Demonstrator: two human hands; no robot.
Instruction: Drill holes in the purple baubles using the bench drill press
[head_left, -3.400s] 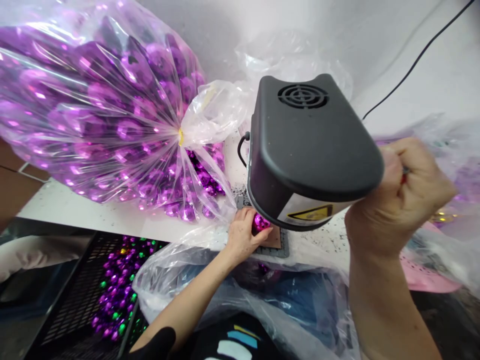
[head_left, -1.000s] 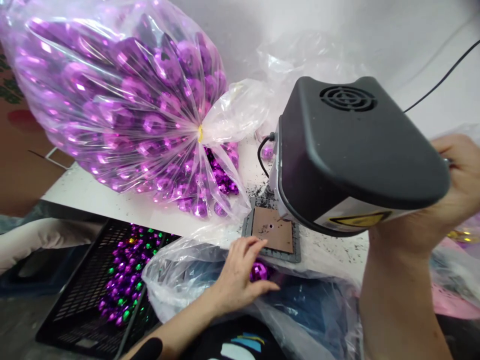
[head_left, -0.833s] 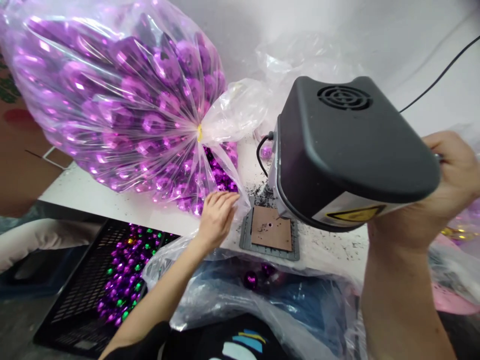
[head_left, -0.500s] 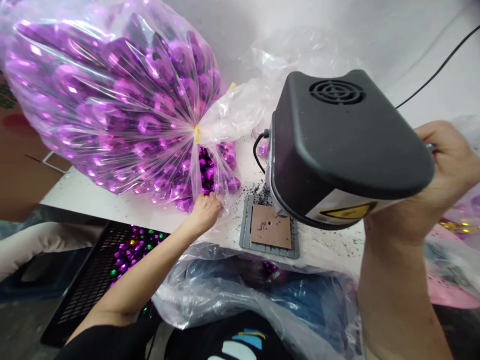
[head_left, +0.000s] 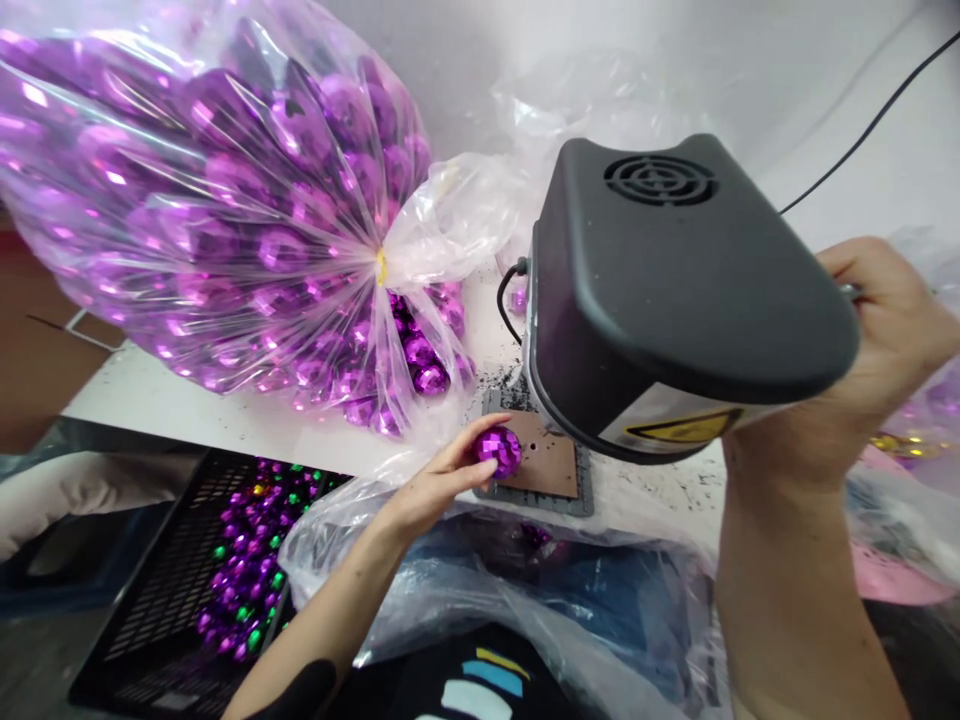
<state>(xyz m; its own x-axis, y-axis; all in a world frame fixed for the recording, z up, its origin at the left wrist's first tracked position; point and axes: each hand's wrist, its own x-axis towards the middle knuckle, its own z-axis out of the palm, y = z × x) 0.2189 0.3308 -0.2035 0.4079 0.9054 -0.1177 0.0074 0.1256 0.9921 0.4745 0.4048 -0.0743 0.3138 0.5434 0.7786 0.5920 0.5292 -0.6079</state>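
Note:
My left hand point(head_left: 442, 475) pinches a shiny purple faceted bauble point(head_left: 498, 452) between thumb and fingers. The bauble is over the left part of a brown square plate point(head_left: 553, 455) with a small dark hole, which lies on a grey base point(head_left: 577, 503). My right hand point(head_left: 877, 340) is wrapped round the right end of a black machine point(head_left: 697, 290) with a round vent and a yellow warning label; some of its fingers are hidden. To the left, a large clear bag point(head_left: 247, 220) full of purple baubles is tied with yellow and torn open near the knot.
A black crate point(head_left: 142, 590) with small purple and green shiny pieces stands below the table at left, near a person's leg point(head_left: 90, 495). Dark specks lie on the white table point(head_left: 300, 440). Clear plastic point(head_left: 420, 600) covers my lap. A black cable point(head_left: 870, 130) runs at upper right.
My left hand has drawn a bauble out of the torn opening of the bag and brought it right, over the brown plate. My right hand keeps its hold on the machine.

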